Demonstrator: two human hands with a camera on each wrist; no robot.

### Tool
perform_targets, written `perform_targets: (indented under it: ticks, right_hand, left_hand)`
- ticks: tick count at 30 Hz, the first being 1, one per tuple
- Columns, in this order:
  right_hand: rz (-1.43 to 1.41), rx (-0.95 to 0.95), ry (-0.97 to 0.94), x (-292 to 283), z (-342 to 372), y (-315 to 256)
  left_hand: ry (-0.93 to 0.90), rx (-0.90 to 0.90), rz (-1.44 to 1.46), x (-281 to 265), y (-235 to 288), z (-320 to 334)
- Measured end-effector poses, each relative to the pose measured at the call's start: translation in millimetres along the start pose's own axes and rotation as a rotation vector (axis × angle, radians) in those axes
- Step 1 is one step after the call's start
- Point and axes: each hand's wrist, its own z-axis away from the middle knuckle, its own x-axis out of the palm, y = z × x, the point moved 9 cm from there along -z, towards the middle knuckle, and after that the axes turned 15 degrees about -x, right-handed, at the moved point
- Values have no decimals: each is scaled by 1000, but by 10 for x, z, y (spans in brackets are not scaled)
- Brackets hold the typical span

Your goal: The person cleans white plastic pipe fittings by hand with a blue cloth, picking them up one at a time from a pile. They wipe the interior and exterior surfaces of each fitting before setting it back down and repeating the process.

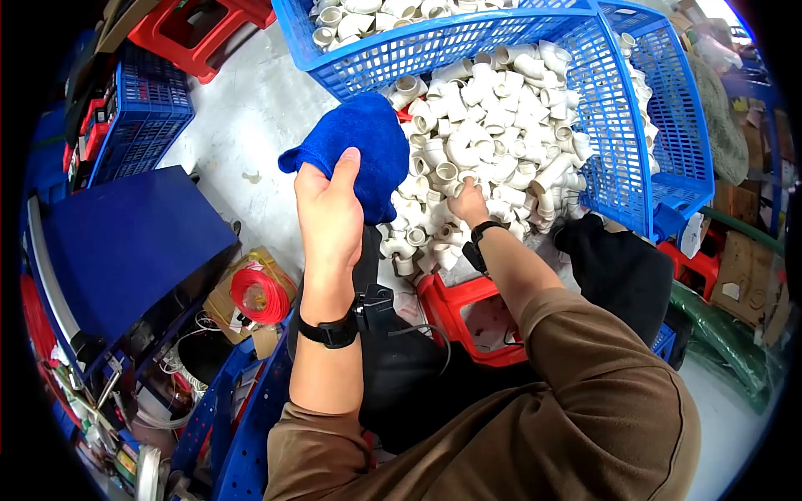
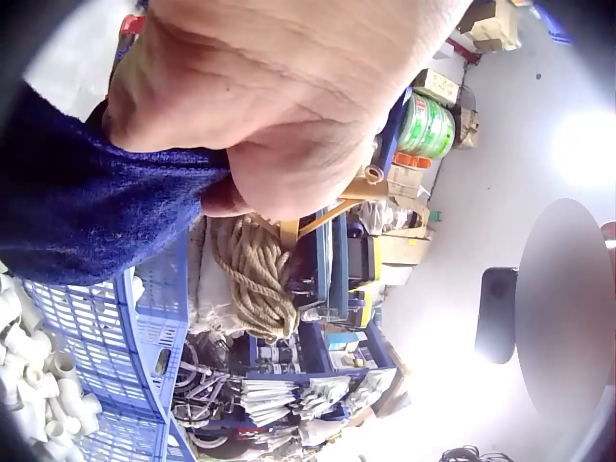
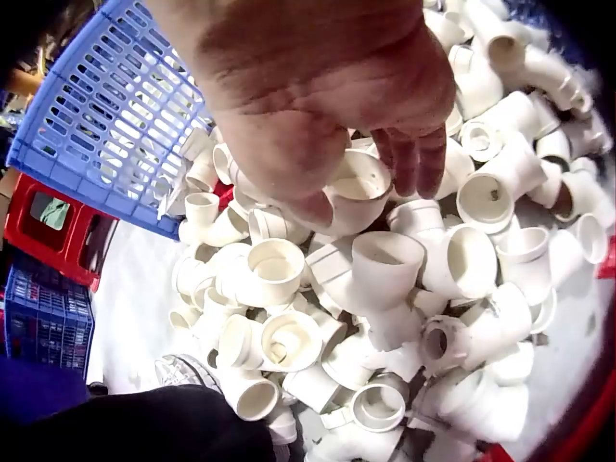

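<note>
My left hand [image 1: 332, 209] grips a blue cloth [image 1: 359, 146], its thumb lying along the top of the bunched fabric. In the left wrist view the cloth [image 2: 87, 207] hangs from under the fingers. My right hand [image 1: 469, 203] reaches into a heap of white plastic pipe fittings [image 1: 493, 125]. Seen from the right wrist, the thumb and fingers of that hand [image 3: 327, 115] pinch a white pipe fitting [image 3: 358, 190] by its open end, with part of it hidden behind the palm. Elbows and tees [image 3: 385, 260] lie loosely all around it.
Blue perforated crates [image 1: 618, 125] border the heap at the back and right, with more fittings inside. A red stool [image 1: 472, 292] stands close before the person. A dark blue panel [image 1: 125, 250] and a red wire coil [image 1: 261, 294] are at the left.
</note>
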Motion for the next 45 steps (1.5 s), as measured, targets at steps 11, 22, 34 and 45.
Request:
perform_targets:
  ticks: [11, 22, 34, 45]
  right_hand:
    - [-583, -273, 76, -663, 152, -575]
    - [-157, -821, 571, -2818, 1659, -2198]
    - [161, -1192, 545, -3105, 2399, -2585]
    - [-77, -1107, 597, -3270, 2201, -2418]
  left_hand:
    - [125, 238, -680, 155, 82, 44]
    - [-503, 523, -620, 996, -98, 502]
    - [-293, 363, -203, 1040, -23, 429]
    - [-422, -109, 354, 1285, -325, 382]
